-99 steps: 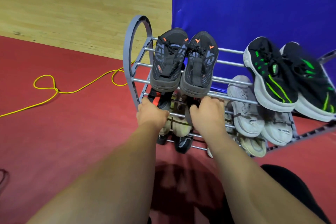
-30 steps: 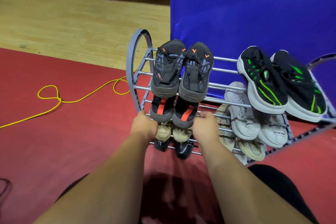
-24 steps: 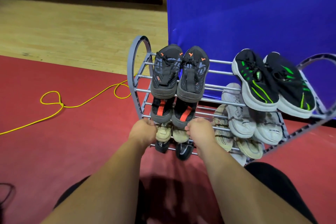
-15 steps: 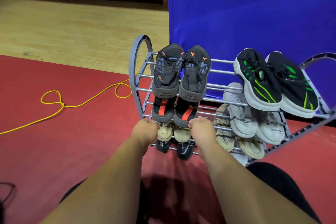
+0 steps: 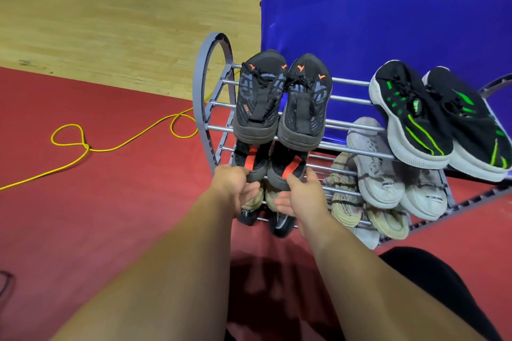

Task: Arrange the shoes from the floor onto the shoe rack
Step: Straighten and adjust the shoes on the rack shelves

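Nearest, two bare forearms reach past a black-clad knee (image 5: 443,285) and over the red mat (image 5: 110,216) to the grey shoe rack (image 5: 201,108). The left hand (image 5: 235,188) pinches the heel of the left orange-strap shoe (image 5: 250,160) between thumb and curled fingers. The right hand (image 5: 300,198) lies loosely opened against the heel of the right orange-strap shoe (image 5: 288,166), thumb at the sole edge. Both black shoes sit at the left end of the second shelf, heels toward the person. Under them are a beige pair (image 5: 270,195) and, lowest, a black pair (image 5: 281,223) whose white heel lettering is too blurred to read. Toward the right end, a beige heel (image 5: 343,202) reads something like "ADOREN", and two white sneakers show "GNED" (image 5: 374,166) and part of "DESI" (image 5: 424,195). On the top shelf a dark grey pair with orange marks (image 5: 259,97) stands at the left end and a black-and-green pair (image 5: 415,119) at the right end. Beyond, a yellow cable (image 5: 110,148) loops on the mat, a blue panel (image 5: 388,8) stands behind the rack, and a wooden floor (image 5: 110,22) lies past it
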Motion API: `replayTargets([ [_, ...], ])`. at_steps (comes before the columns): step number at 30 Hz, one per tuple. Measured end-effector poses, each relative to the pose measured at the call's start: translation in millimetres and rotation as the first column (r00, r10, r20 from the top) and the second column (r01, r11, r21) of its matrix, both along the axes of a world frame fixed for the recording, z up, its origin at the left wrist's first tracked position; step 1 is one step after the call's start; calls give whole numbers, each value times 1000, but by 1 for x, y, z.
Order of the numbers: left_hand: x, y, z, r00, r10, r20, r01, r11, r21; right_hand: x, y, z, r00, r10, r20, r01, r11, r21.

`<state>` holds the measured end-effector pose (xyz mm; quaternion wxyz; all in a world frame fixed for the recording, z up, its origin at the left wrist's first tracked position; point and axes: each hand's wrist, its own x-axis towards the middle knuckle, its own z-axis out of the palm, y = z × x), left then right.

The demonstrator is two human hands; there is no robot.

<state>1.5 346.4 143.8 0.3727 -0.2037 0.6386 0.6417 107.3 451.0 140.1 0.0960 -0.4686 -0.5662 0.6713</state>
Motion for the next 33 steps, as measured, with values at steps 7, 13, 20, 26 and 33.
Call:
replayTargets([
  [7, -1, -4, -3, 1000, -24, -17, 24, 1000, -9, -1, 0, -3, 1000, -12, -14, 13, 1000, 20],
  [13, 3, -4, -1, 999, -38, -32, 37, 999, -34, -2, 2, -1, 1000, -2, 4, 2, 1000, -1],
  [20, 18, -17, 16, 988, -152, -1, 151, 980, -129, 18, 11, 11, 993, 59, 104, -66, 996, 63],
  [26, 64, -10, 44, 902, -398, -167, 361, 908, -214, 68, 26, 53, 981, 153, 122, -169, 977, 130],
  [33, 133, 14, 55, 307, -855, -418, 614, 514, -600, 147, 52, 79, 909, 285, 304, -389, 840, 377],
])
